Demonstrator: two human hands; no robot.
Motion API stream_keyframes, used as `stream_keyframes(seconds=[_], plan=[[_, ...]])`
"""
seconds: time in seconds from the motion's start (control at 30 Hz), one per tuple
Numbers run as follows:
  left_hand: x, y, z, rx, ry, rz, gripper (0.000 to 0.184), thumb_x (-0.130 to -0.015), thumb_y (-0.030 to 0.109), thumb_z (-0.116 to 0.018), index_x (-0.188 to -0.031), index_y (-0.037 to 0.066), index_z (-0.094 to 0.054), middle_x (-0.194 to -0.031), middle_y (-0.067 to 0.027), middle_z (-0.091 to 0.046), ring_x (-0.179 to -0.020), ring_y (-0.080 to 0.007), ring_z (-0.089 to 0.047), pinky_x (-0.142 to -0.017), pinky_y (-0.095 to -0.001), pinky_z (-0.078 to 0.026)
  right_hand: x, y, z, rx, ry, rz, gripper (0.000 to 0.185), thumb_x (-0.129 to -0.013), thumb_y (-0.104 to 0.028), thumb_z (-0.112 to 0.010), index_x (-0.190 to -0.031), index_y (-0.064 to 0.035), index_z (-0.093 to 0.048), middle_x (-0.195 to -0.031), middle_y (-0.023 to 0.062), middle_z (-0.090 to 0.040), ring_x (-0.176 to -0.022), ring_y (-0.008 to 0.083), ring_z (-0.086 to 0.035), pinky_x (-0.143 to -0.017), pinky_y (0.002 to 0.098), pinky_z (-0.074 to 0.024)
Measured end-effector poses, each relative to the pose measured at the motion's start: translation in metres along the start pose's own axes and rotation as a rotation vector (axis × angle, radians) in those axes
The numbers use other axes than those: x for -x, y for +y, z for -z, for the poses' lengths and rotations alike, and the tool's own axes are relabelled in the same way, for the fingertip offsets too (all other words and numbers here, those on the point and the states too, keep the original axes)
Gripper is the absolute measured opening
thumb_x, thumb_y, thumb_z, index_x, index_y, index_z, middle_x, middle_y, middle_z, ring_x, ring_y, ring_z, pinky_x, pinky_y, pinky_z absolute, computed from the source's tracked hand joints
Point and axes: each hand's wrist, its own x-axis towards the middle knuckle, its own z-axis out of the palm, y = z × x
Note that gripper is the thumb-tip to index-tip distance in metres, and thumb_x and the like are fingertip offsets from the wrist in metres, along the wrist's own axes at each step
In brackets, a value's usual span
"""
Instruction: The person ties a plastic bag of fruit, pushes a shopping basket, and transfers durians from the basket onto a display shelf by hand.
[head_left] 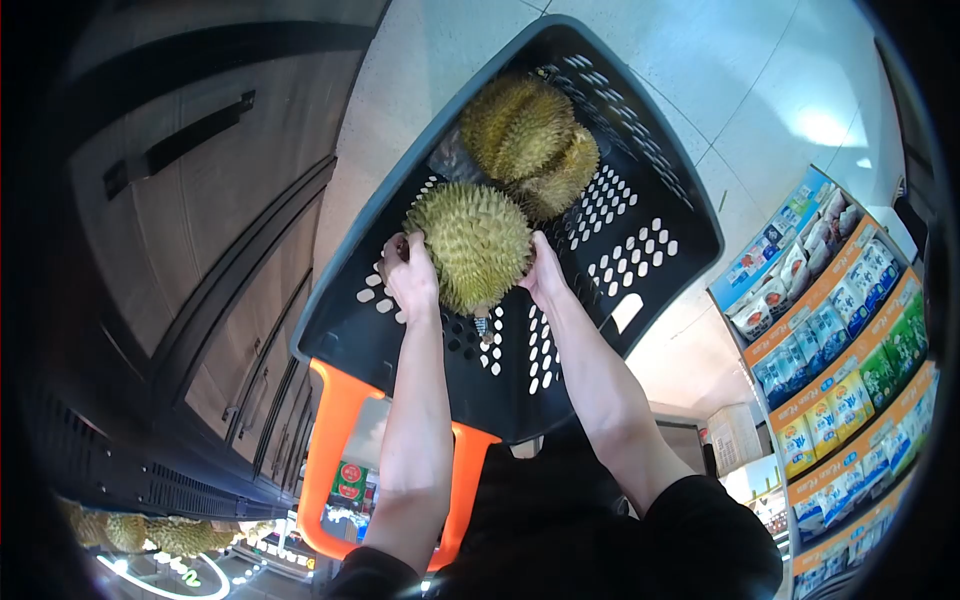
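Note:
A spiky green-yellow durian (468, 245) is held between both hands inside a black shopping basket (650, 300). My left hand (410, 272) grips its left side, fingers curled against the spikes. On the right side, my right hand (543, 270) presses with its fingers partly hidden behind the fruit. The durian's stem, with a small tag around it, points toward me. Beyond it, a browner durian (520, 125) rests at the far end of the basket, its lobes bulging to the right.
An orange handle (330, 450) joins the basket's near edge. Dark cabinets with long handles (200, 140) line the left. A shelf rack of packaged goods (840, 360) stands at right on the pale tiled floor (740, 90). More durians (180, 535) show at lower left.

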Motion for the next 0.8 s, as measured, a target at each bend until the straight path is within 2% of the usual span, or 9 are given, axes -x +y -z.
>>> stream_keyframes(seconds=[0.03,0.07,0.2,0.33,0.43,0.5,0.57,0.6,0.8], plan=[[0.013,0.006,0.012,0.019,-0.017,0.016,0.045,-0.085,0.037,-0.057,-0.111,0.001,-0.063,-0.102,-0.0177,-0.066,-0.094,-0.0258,-0.061,-0.088,-0.035,-0.044,0.014,-0.001,0.0,0.008,-0.007,0.004,0.038,-0.095,-0.038,-0.044,-0.114,-0.0069,-0.056,-0.112,0.007,-0.059,-0.101,0.0223,-0.06,-0.086,0.047,-0.0503],[0.02,0.001,0.022,0.065,-0.076,0.045,0.051,-0.082,0.039,-0.062,-0.119,0.003,-0.061,-0.114,-0.0189,-0.054,-0.101,-0.031,-0.056,-0.092,-0.0398,-0.043,0.029,-0.003,0.0,0.009,0.014,0.006,0.035,-0.095,-0.035,-0.043,-0.112,-0.008,-0.056,-0.109,0.0062,-0.06,-0.099,0.0204,-0.06,-0.082,0.0448,-0.0513],[0.082,0.024,0.077,0.124,-0.038,-0.058,0.05,-0.085,0.036,-0.062,-0.122,0.003,-0.06,-0.115,-0.0177,-0.053,-0.1,-0.028,-0.056,-0.09,-0.0374,-0.044,0.102,-0.006,0.0,-0.023,-0.034,0.129,0.032,-0.096,-0.032,-0.041,-0.112,-0.0083,-0.054,-0.106,0.0052,-0.059,-0.097,0.0177,-0.06,-0.076,0.0378,-0.0521],[0.162,0.064,0.155,0.282,-0.024,-0.245,0.037,-0.092,0.025,-0.06,-0.121,0.002,-0.059,-0.112,-0.0096,-0.051,-0.099,-0.0174,-0.052,-0.092,-0.0306,-0.042,0.201,-0.026,-0.024,-0.173,-0.058,0.338,0.033,-0.099,-0.033,-0.04,-0.116,-0.0084,-0.052,-0.111,0.0058,-0.058,-0.105,0.0177,-0.058,-0.088,0.0347,-0.0492],[0.221,0.082,0.217,0.518,-0.044,-0.418,0.041,-0.09,0.023,-0.064,-0.123,0.0,-0.057,-0.117,-0.0117,-0.05,-0.102,-0.0193,-0.053,-0.085,-0.0307,-0.044,0.297,-0.055,-0.046,-0.175,-0.156,0.511,0.028,-0.094,-0.023,-0.044,-0.115,-0.007,-0.051,-0.11,0.0051,-0.057,-0.107,0.0163,-0.056,-0.092,0.0326,-0.0464],[0.259,0.089,0.259,0.651,-0.078,-0.436,0.04,-0.092,0.018,-0.061,-0.127,0.0,-0.054,-0.118,-0.0091,-0.049,-0.107,-0.0174,-0.052,-0.09,-0.0302,-0.043,0.364,-0.073,-0.058,-0.107,-0.2,0.679,0.032,-0.087,-0.016,-0.044,-0.115,-0.0023,-0.05,-0.111,0.0059,-0.056,-0.106,0.0145,-0.053,-0.094,0.0305,-0.0422],[0.301,0.094,0.304,0.899,-0.174,-0.528,0.04,-0.093,0.015,-0.059,-0.13,0.001,-0.051,-0.119,-0.0082,-0.049,-0.113,-0.0177,-0.05,-0.096,-0.0314,-0.042,0.408,-0.087,-0.053,0.013,-0.391,0.87,0.035,-0.087,-0.018,-0.046,-0.117,0.0,-0.049,-0.111,0.007,-0.055,-0.107,0.0152,-0.052,-0.097,0.0301,-0.039],[0.317,0.09,0.323,0.892,-0.201,-0.589,0.044,-0.097,0.013,-0.051,-0.136,-0.005,-0.044,-0.132,-0.0122,-0.052,-0.123,-0.0188,-0.049,-0.104,-0.0314,-0.037,0.439,-0.096,-0.054,0.114,-0.42,0.911,0.039,-0.085,-0.019,-0.048,-0.118,0.0011,-0.049,-0.112,0.0077,-0.055,-0.108,0.0163,-0.051,-0.098,0.0302,-0.0374],[0.38,0.037,0.384,1.279,-0.217,-0.597,0.048,-0.095,0.017,-0.057,-0.136,-0.005,-0.044,-0.134,-0.0112,-0.048,-0.126,-0.0203,-0.046,-0.109,-0.0337,-0.033,0.563,-0.09,-0.069,0.32,-0.542,1.088,0.055,-0.078,-0.028,-0.063,-0.121,0.0022,-0.048,-0.114,0.0085,-0.054,-0.111,0.0187,-0.05,-0.099,0.0327,-0.0368]])
